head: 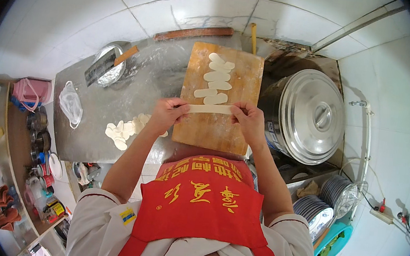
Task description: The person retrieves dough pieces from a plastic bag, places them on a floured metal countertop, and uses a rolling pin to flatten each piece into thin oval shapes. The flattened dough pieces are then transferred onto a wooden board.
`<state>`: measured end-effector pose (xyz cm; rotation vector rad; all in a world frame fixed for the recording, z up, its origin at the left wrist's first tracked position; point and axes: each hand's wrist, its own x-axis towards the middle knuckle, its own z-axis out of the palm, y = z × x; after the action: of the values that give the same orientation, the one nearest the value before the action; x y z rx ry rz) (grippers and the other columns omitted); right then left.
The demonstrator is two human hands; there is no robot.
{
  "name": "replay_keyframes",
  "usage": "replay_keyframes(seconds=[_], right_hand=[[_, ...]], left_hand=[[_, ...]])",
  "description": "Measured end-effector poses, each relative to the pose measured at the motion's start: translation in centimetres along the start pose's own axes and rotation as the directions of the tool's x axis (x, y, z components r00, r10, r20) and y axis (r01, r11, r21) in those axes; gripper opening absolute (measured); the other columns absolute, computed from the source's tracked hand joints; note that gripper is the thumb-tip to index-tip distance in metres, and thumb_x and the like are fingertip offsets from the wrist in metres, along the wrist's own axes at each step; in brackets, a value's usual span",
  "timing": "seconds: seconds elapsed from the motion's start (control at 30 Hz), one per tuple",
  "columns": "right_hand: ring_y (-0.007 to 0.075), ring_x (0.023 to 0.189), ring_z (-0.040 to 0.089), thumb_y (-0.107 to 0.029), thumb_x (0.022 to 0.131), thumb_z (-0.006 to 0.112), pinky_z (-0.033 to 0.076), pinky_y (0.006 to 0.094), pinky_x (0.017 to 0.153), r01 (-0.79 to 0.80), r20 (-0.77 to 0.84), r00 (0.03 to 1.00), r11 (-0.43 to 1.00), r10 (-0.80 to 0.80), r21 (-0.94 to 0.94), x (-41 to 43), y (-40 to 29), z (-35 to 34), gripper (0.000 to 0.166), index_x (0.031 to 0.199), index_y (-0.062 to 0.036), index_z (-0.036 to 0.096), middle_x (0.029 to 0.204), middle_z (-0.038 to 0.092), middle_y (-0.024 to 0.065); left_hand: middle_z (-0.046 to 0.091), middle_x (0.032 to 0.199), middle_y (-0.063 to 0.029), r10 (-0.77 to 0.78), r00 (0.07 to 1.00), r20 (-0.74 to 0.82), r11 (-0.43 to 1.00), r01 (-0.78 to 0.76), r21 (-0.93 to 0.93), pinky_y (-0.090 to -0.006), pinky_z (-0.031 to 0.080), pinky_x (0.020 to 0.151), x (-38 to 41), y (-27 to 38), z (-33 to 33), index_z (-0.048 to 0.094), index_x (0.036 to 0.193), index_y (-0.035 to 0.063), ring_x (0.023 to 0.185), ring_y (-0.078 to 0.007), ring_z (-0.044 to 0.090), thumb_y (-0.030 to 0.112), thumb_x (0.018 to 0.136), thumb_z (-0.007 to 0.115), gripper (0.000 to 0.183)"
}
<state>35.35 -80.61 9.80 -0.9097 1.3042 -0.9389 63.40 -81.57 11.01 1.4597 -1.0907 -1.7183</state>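
A long strip of dough (210, 108) is stretched level between my two hands, above the near half of a floured wooden board (208, 134). My left hand (171, 113) pinches its left end between thumb and fingers. The right end sits in the grip of my right hand (249, 120). Just beyond the strip, several flat oval dough pieces (216, 76) lie in a loose overlapping column on the board. Behind my left forearm, a heap of more dough pieces (124, 129) rests on the metal worktop, partly hidden by the arm.
A cleaver (104, 65) lies across a metal bowl (111, 75) at the back left, with a plastic bag (70, 103) nearer. A large lidded steel pot (313, 117) stands close right of the board. Stacked plates (315, 218) and a turquoise basin (345, 236) sit lower right.
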Motion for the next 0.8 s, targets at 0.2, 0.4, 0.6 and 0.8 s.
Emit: replay_keyframes(seconds=[0.2,0.4,0.6,0.8], right_hand=[[0.0194,0.071,0.069,-0.017,0.095,0.062,0.055,0.0313,0.066,0.076,-0.015,0.996,0.893,-0.092,-0.444,2.8,8.4,-0.9,0.026,0.109,0.0044,0.068,0.086,0.072,0.0107],[0.0185,0.08,0.071,-0.018,0.095,0.063,0.057,0.0315,0.07,-0.097,-0.006,0.994,0.835,0.112,-0.542,1.2,10.4,-2.9,0.028,0.114,0.002,0.067,0.094,0.072,0.0099],[0.0147,0.087,0.069,-0.021,0.097,0.065,0.058,0.03,0.075,-0.234,0.19,0.95,0.968,0.249,-0.095,-0.4,6.7,0.5,0.029,0.115,0.0017,0.067,0.101,0.071,0.0082],[0.0131,0.087,0.066,-0.021,0.099,0.066,0.056,0.0271,0.075,-0.217,0.328,0.932,0.962,0.154,0.165,-1.7,1.3,2.6,0.029,0.117,0.0015,0.066,0.103,0.069,0.0065]], left_hand=[[0.068,0.084,-0.0038,-0.22,0.976,0.011,0.963,0.215,0.165,-0.0248,0.048,0.06,3.6,-8.1,-0.8,0.067,0.107,0.0004,0.069,-0.01,0.061,0.011,0.096,0.065,0.015],[0.07,0.096,-0.009,-0.286,0.958,0.036,0.918,0.284,-0.277,-0.0279,0.058,0.079,1.8,-10.1,-1.3,0.067,0.108,-0.0032,0.091,-0.0168,0.069,0.007,0.096,0.062,0.017],[0.071,0.105,-0.0104,-0.102,0.992,0.077,0.993,0.098,0.061,-0.0305,0.058,0.085,1.2,-4.9,3.2,0.068,0.12,-0.0032,0.095,-0.0172,0.069,0.009,0.095,0.064,0.028],[0.072,0.102,-0.0088,0.012,0.992,0.129,0.992,-0.028,0.124,-0.0283,0.056,0.082,0.9,-0.1,6.1,0.07,0.116,-0.0025,0.092,-0.0138,0.067,0.01,0.094,0.07,0.026]])
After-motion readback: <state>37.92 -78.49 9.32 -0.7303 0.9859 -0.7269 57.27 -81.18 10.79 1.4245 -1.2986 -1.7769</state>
